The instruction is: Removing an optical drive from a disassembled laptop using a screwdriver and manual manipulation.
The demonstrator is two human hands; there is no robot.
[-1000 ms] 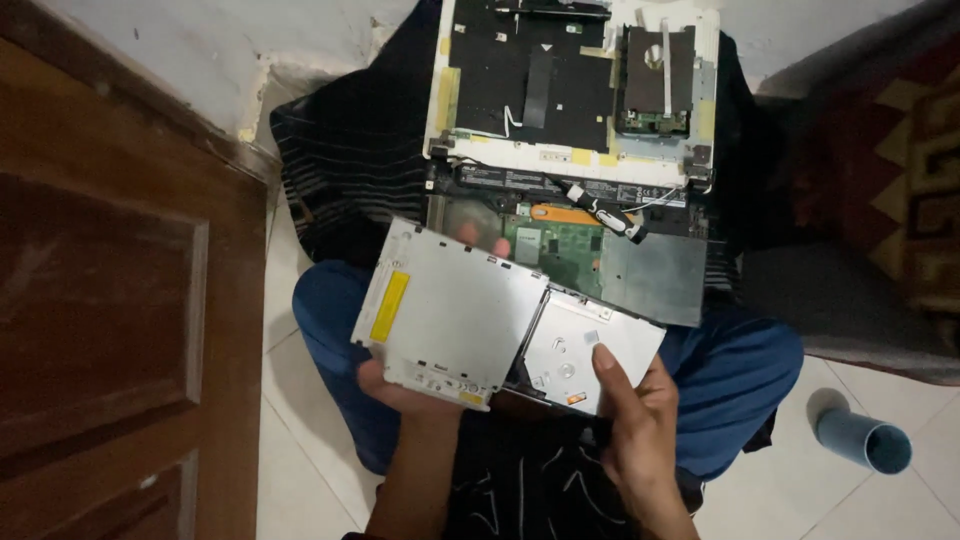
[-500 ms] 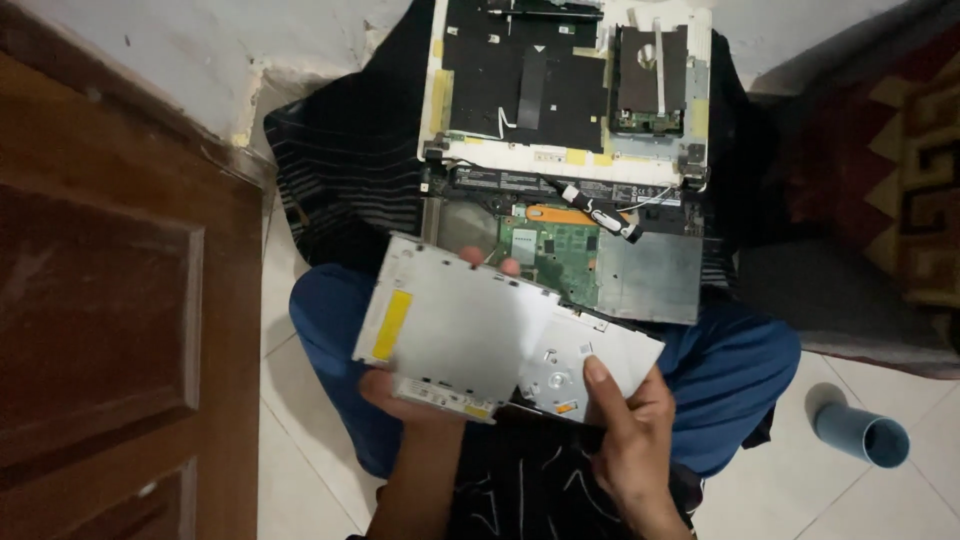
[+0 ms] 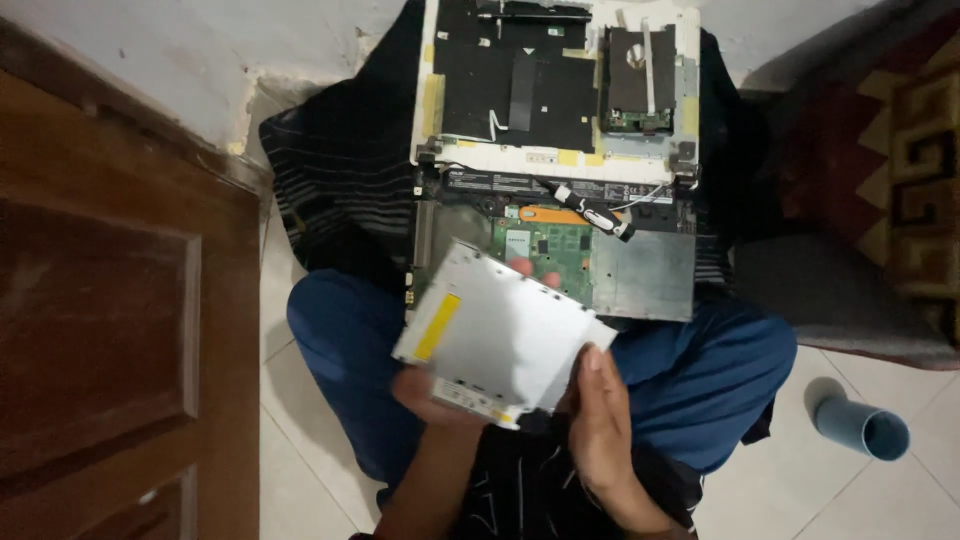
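White tiled floor (image 3: 300, 440); brown panelled wooden door (image 3: 100, 330) left; patterned rug (image 3: 900, 160) right; pale wall (image 3: 200, 50) behind.
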